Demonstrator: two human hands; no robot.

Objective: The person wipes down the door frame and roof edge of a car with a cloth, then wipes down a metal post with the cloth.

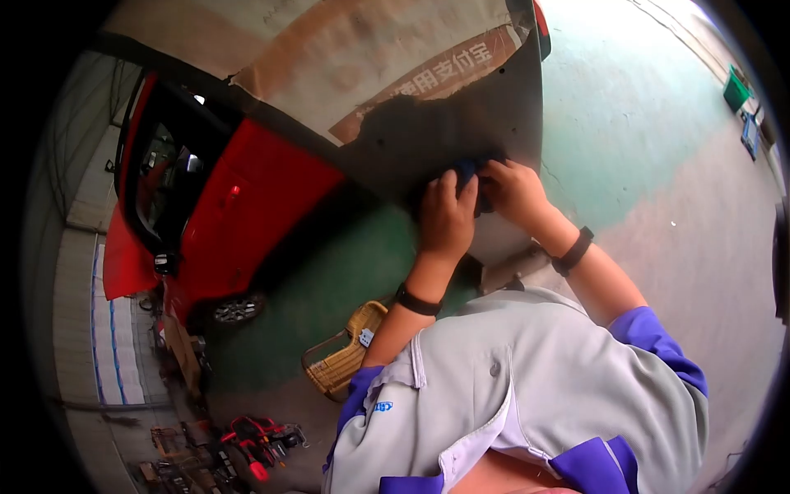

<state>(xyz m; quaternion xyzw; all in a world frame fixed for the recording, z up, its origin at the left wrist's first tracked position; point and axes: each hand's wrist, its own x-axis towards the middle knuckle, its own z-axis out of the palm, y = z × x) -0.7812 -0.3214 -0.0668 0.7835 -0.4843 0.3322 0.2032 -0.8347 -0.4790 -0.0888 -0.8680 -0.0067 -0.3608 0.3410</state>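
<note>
A dark grey panel (444, 132) spans the upper middle, with torn brown paper (428, 74) over part of it. At its lower edge, my left hand (448, 216) and my right hand (517, 196) are close together, fingers bent around a dark blue, cloth-like item (467, 171). My left fingers press on its left side, and my right fingers curl over its right side. The item's lower part is in shadow and its shape is hard to make out. Both wrists wear black bands.
A red car (247, 206) with an open door stands at the left. A wicker chair (341, 358) is below centre-left. Red and black tools (259, 440) lie at the lower left. A green container (735, 89) is at the far upper right.
</note>
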